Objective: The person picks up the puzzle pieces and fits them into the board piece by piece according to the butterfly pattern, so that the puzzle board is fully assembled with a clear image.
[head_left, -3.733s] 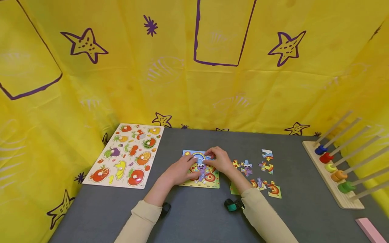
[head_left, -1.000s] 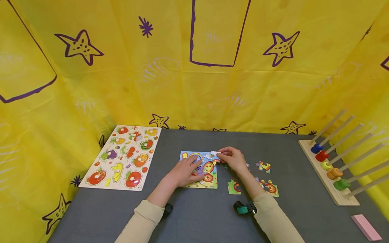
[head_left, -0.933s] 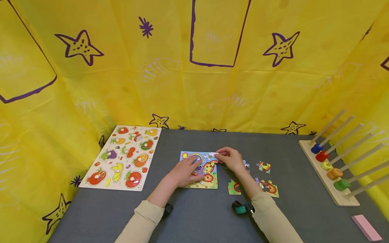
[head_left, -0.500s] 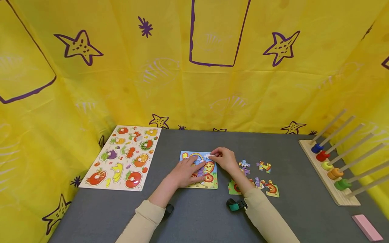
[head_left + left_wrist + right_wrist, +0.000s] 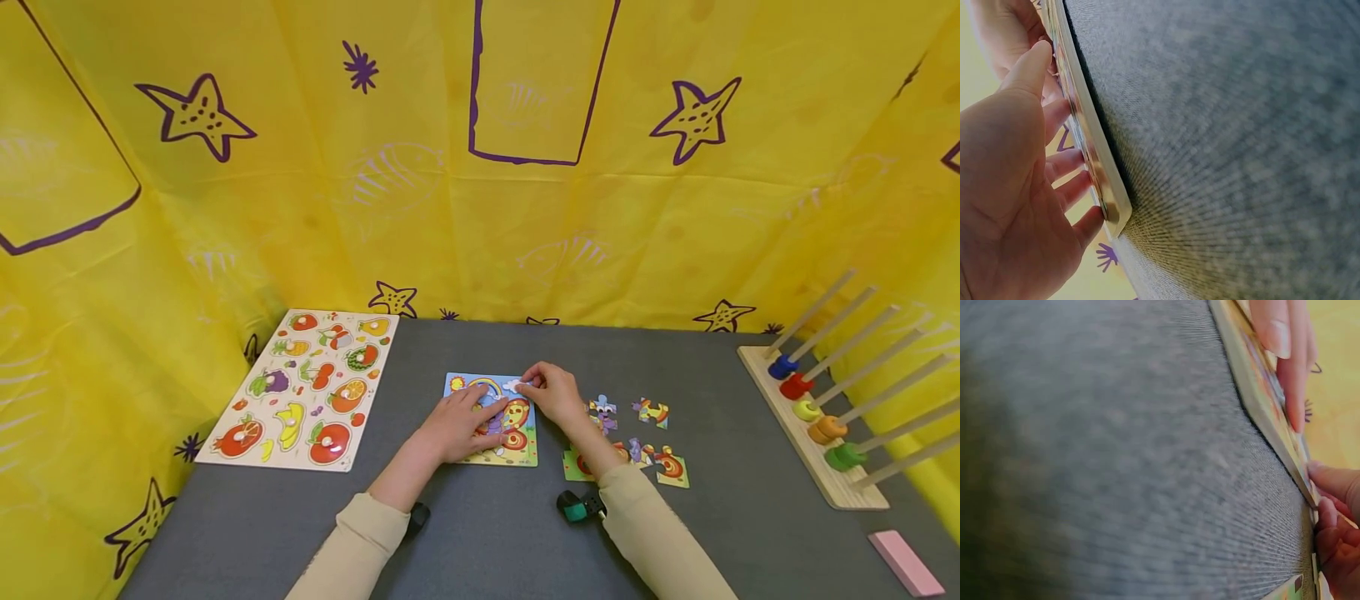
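Note:
My left hand (image 5: 453, 425) rests with spread fingers on a small picture puzzle board (image 5: 527, 454), covering part of its purple cartoon character and butterfly wing. Seen from the left wrist, the fingertips (image 5: 1089, 223) touch the board's face. At the top right corner, my right hand (image 5: 553, 395) pinches a puzzle piece (image 5: 512, 386) with a white cloud, which lies on the board. In the right wrist view the thumb (image 5: 1335, 482) touches the board's edge, with the other fingers bent below it. Loose puzzle pieces (image 5: 651, 412) lie right of the board, some partly behind my right forearm.
A fruit puzzle board (image 5: 318, 392) lies to the left. On the right stands a wooden peg stand (image 5: 813, 433) with coloured rings, and a pink block (image 5: 905, 562) is near the front. A yellow patterned cloth (image 5: 420, 208) hangs behind the grey table (image 5: 487, 542).
My right hand brought the puzzle piece leftward from the board's right side and set it down into the top right corner. My left hand shifted slightly and stays on the board.

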`<state>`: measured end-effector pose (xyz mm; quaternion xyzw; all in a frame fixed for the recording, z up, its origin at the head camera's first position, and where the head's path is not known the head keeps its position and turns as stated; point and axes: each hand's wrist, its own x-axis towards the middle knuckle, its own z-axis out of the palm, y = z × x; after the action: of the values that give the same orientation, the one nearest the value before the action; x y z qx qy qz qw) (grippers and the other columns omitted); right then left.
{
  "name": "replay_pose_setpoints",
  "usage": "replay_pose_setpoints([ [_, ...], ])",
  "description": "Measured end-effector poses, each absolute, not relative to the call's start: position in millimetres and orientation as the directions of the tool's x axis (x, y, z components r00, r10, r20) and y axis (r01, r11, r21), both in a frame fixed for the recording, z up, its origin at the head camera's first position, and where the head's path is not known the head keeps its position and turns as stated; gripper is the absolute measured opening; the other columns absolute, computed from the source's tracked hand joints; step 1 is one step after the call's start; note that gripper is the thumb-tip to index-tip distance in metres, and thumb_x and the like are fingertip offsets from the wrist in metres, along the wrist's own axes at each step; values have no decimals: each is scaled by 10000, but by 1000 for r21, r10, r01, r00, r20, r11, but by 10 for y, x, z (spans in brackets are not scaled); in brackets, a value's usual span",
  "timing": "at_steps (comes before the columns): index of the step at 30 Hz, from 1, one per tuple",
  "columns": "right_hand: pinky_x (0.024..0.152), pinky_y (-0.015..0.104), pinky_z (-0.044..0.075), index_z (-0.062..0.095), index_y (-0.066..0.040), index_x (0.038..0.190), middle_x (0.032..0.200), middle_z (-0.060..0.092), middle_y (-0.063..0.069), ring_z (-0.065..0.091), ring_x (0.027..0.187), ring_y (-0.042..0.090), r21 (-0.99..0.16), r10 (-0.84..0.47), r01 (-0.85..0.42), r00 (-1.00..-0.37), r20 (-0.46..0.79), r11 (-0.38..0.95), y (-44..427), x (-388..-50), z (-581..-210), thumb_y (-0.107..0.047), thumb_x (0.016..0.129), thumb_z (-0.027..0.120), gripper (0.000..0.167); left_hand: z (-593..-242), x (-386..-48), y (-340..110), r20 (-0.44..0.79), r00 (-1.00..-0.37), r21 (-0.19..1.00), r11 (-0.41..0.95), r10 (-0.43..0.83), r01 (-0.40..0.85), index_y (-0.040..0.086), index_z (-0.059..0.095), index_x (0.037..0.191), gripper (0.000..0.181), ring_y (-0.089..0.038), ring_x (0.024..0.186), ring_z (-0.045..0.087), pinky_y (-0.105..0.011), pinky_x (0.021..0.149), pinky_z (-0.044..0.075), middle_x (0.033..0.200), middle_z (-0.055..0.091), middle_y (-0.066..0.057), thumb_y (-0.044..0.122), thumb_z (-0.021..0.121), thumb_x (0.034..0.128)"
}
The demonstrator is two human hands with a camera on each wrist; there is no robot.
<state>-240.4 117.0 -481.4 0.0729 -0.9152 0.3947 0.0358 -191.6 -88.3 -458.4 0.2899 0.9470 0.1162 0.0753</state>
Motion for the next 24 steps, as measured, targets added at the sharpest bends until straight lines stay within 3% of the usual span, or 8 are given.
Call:
replay_pose_setpoints([
  [6, 636, 291, 389, 713, -97, 855, 774, 532, 16, 474, 687, 149, -701, -182, -219, -975, 128, 679, 1185, -2390, -4820, -178, 837, 780, 106, -4596, -1918, -881, -67, -823, 257, 806, 565, 533, 237, 457, 1476, 596, -345, 1381, 327, -557, 1064, 308, 1503, 357, -150, 528, 525, 961],
  [12, 628, 278, 379, 729, -102, 902, 819, 519, 32, 453, 690, 148, -699, -268, -241, -961, 74, 674, 1233, -2359, -4763, -218, 775, 837, 203, -4605, -1936, -881, -82, -826, 254, 813, 558, 524, 252, 440, 1486, 600, -317, 1390, 314, -556, 1063, 295, 1511, 347, -129, 551, 490, 968],
  [24, 625, 289, 392, 755, -85, 989, 905, 605, 50, 477, 698, 141, -654, -301, -350, -934, 192, 671, 1321, -2259, -4683, -172, 850, 765, 164, -4683, -2005, -876, -51, -841, 374, 791, 538, 484, 246, 453, 1475, 598, -348, 1375, 269, -573, 1082, 235, 1496, 324, -125, 561, 476, 968],
])
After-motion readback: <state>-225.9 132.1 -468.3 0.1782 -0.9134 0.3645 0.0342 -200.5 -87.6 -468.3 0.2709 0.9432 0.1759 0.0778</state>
